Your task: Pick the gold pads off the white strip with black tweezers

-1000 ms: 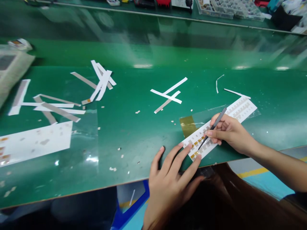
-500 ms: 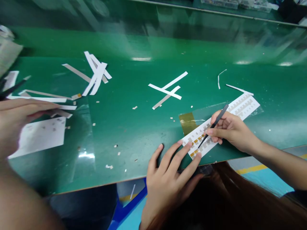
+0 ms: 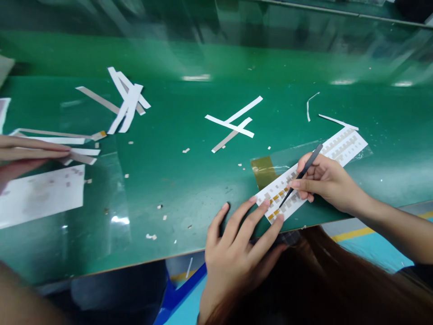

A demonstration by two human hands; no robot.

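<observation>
My left hand (image 3: 233, 248) lies with spread fingers on the lower-left end of a long white sheet (image 3: 353, 140), pressing it to the bench. Rows of small grey patches and several amber pieces (image 3: 274, 213) show on the sheet. Black tweezers (image 3: 306, 169) are pinched in my right hand (image 3: 324, 180), over the sheet's near half. Their tip points down-left beside an amber piece; I cannot tell whether it grips anything. Clear film, with an olive-amber patch (image 3: 265, 171), lies partly under the sheet.
A co-worker's hand (image 3: 30, 158) is at the left among paper strips, above a white sheet (image 3: 50, 194). More white and grey strips (image 3: 130, 101) lie at the back left, and others (image 3: 233, 124) in the middle. Tiny scraps dot the green bench (image 3: 189, 194). Long hair (image 3: 331, 271) hides part of the bottom.
The view has shifted slightly, so the strips at left and middle appear farther left. The co-worker's dark tool has left view. My hands and the tweezers stay almost in place.
</observation>
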